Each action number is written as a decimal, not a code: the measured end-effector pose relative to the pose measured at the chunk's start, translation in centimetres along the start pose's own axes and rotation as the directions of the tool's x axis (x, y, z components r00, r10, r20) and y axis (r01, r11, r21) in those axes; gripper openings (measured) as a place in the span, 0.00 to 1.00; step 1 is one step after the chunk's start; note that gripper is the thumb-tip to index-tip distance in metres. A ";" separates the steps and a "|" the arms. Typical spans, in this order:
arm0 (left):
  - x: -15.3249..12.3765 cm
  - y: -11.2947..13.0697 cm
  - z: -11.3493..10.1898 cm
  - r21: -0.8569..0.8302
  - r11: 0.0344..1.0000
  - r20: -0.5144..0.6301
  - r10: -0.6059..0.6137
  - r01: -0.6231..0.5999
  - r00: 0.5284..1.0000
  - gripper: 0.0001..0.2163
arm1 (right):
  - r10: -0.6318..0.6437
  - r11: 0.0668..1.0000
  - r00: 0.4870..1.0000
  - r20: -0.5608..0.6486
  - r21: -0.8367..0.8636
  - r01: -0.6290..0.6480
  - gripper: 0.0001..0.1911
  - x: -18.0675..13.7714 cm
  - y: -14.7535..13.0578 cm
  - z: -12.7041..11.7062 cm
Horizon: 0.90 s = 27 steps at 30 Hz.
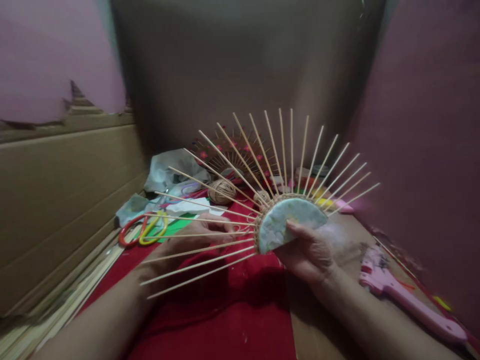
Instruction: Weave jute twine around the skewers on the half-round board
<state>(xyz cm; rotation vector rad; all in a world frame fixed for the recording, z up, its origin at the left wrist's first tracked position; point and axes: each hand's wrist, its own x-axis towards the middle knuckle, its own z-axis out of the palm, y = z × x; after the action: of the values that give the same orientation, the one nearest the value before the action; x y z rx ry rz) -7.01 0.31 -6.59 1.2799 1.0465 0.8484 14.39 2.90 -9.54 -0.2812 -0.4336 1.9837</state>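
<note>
I hold up a craft piece: a pale, patterned half-disc (288, 220) with several thin wooden sticks (232, 165) fanning out from its rim, a few rows of twine woven at their base. My right hand (309, 252) grips the half-disc from below, thumb pressed on its face. My left hand (198, 237) sits behind the lower-left sticks, its fingers curled by the woven rim; what they pinch is hidden by the sticks.
A ball of twine (221, 191) lies behind on red cloth (225, 310). Red and yellow scissors (144, 227) rest at left, a pink glue gun (405, 297) at right. A second stick fan with red dots (228, 152) stands behind. Cardboard walls enclose the space.
</note>
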 end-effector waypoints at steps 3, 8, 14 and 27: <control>0.6 -0.9 -0.4 -0.111 0.993 0.060 -0.041 0.048 0.997 0.06 | 0.005 1.000 0.999 0.032 -0.007 -0.005 0.18 0.0 0.1 -0.2; 2.0 -2.8 -0.7 -0.226 0.974 0.018 0.011 -0.006 1.000 0.07 | -0.025 1.000 0.999 0.039 -0.014 0.026 0.17 0.0 0.5 -0.3; 2.9 -3.0 0.6 -0.297 0.955 -0.035 -0.022 0.010 0.999 0.08 | -0.005 1.000 1.000 -0.015 0.028 0.006 0.20 0.2 0.8 -0.6; 2.5 -2.9 0.5 -0.261 0.961 0.177 -0.041 0.087 0.983 0.21 | 0.088 0.993 0.966 -0.242 0.104 -0.065 0.23 0.9 1.0 -0.8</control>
<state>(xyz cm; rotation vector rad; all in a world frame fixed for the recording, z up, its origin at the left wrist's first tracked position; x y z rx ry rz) -5.94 2.09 -9.85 1.0629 0.8028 0.7867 13.49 3.40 -10.71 -0.4836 -0.1707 2.0061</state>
